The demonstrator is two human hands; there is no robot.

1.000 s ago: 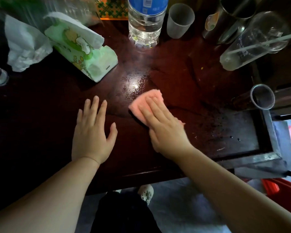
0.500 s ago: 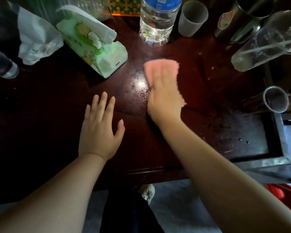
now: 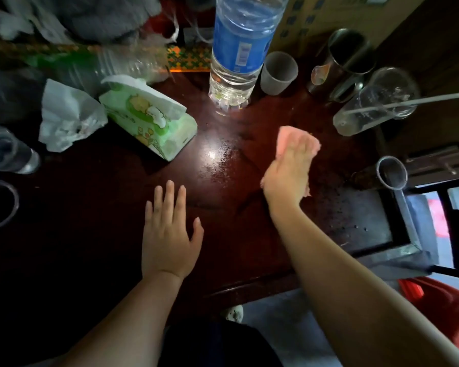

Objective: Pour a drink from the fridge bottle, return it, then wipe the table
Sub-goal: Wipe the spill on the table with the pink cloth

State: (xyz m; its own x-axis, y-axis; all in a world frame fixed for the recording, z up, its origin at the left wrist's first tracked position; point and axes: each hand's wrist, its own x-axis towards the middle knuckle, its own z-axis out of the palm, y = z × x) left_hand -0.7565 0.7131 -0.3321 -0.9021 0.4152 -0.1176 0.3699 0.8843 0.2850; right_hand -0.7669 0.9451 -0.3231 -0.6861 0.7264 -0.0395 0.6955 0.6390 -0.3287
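The right hand [image 3: 286, 176], fingers straight, presses the pink cloth [image 3: 288, 136] on the table [image 3: 236, 221]. The cloth has slid from the centre to right of centre. The left hand [image 3: 170, 234] rests open and holds nothing. The wiping seems about midway.

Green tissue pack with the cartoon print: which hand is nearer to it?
Left. The left hand rests flat on the dark table in front of the green tissue pack; the right hand presses a pink cloth farther to its right.
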